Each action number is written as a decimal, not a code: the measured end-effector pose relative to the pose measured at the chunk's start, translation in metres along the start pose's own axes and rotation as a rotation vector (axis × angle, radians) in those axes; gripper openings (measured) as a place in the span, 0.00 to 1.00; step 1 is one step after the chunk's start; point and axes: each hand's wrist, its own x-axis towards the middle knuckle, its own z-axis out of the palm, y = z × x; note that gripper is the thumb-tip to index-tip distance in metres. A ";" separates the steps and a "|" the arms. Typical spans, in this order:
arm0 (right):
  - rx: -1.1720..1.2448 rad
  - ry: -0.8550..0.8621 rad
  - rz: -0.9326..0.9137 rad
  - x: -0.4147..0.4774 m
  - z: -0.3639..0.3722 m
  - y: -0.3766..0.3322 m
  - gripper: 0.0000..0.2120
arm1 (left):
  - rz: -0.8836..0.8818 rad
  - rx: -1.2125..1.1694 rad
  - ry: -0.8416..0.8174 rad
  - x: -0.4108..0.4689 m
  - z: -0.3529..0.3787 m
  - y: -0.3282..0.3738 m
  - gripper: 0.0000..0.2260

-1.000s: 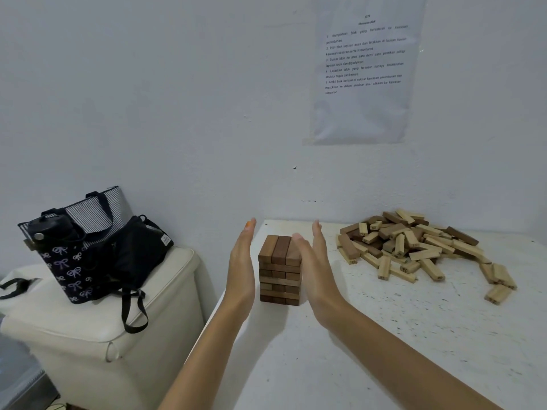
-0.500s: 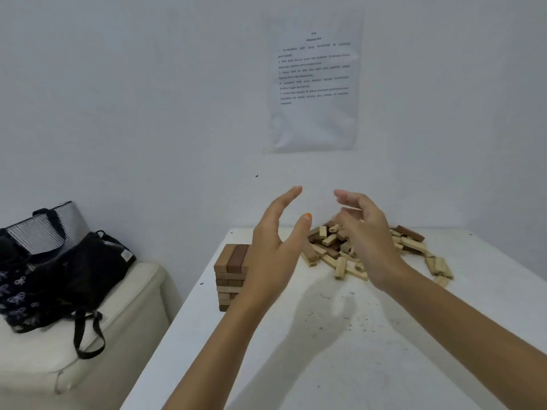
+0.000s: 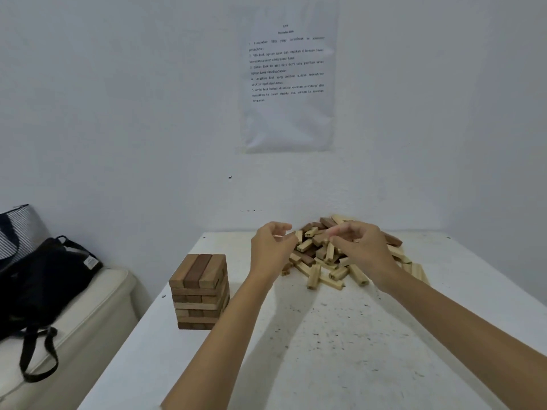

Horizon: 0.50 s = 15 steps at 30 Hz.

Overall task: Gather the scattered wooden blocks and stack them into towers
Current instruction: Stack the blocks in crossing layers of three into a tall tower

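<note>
Both hands are out over the pile (image 3: pixel 331 255) of loose blocks heaped at the far edge of the table (image 3: pixel 325 335), toward its far right corner. The left hand (image 3: pixel 270 251) is curled, thumb and fingers drawn close at the pile's left fringe; whether they pinch a block I cannot tell. The right hand (image 3: pixel 362 250) is blurred, fingers bent down into the heap, and I cannot tell if they have anything. The tower (image 3: pixel 199 291) stands well apart, near the left edge, layers crossed and its top row of three complete.

The blocks look like small, light, rigid sticks of smooth wood, unlikely to break but likely to slide or tumble when a neighbour is pulled. I would take each by its long sides, thumb against fingers, lifting from the top of the heap first so the rest stays put
</note>
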 end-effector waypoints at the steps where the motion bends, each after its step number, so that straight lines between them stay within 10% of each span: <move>1: -0.014 -0.010 0.001 0.004 0.001 0.006 0.06 | 0.000 0.013 0.003 0.004 0.002 -0.003 0.11; 15: -0.566 -0.233 -0.140 0.052 0.019 0.048 0.11 | -0.089 0.286 -0.062 0.055 0.017 -0.041 0.19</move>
